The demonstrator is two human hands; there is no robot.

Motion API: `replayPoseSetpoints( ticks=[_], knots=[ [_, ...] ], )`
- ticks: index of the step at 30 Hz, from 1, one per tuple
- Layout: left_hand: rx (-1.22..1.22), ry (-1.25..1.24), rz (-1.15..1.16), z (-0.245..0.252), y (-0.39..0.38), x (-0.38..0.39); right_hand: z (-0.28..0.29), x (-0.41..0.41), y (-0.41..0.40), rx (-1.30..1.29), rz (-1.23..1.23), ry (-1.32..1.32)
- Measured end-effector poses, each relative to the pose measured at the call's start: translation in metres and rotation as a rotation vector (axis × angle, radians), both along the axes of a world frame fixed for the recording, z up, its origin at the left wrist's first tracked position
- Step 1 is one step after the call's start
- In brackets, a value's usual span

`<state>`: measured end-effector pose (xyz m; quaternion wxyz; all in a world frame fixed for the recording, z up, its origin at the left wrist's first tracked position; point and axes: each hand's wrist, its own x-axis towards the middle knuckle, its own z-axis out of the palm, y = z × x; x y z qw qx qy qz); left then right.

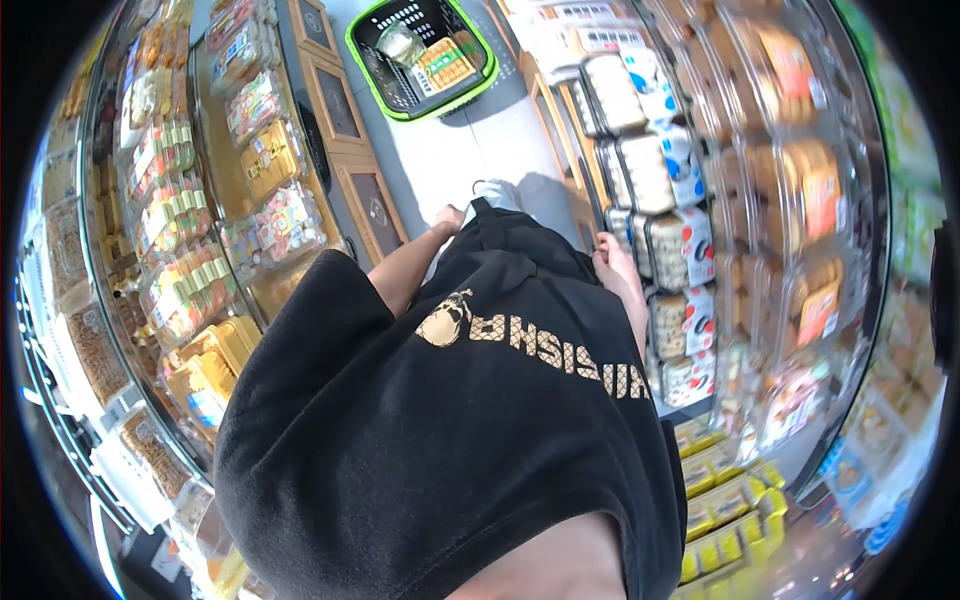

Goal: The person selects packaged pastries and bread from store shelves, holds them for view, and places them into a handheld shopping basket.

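Observation:
My left hand [448, 219] hangs low at my side with its fingers curled, between my trousers and the wooden shelf fronts; whether anything is inside it cannot be told. My right hand [616, 262] is at my other side, loosely bent, next to clear-lidded packs of pastries [665, 251] on the right shelf; contact with them is unclear. Ahead on the floor stands a black shopping basket with a bright green rim [411, 117]. It contains a clear plastic bag of food [400, 44] and a tray pack of golden baked goods [448, 64].
Shelves with plastic boxes of sweets [172, 217] and yellow pastries [271, 159] line the left. More boxed baked goods [810, 184] stack up on the right, with yellow packets [724, 506] lower right. Grey tiled floor [472, 142] runs between both shelf rows.

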<state>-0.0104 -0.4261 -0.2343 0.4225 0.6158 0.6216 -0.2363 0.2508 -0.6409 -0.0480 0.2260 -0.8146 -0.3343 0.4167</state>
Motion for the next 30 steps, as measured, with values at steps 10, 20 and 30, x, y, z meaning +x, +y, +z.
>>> replayPoseSetpoints(
  ticks=[10,20,30],
  knots=[
    [-0.045,-0.705,0.671,0.011,0.125,-0.01,-0.045,0.011,0.168,0.031,0.316,-0.041],
    [-0.068,-0.446,0.613,-0.044,0.043,-0.091,-0.059,0.002,0.288,-0.059,0.527,0.003],
    [-0.206,-0.598,1.004,-0.052,0.116,-0.101,-0.092,0.015,0.393,-0.038,0.447,0.108]
  ],
)
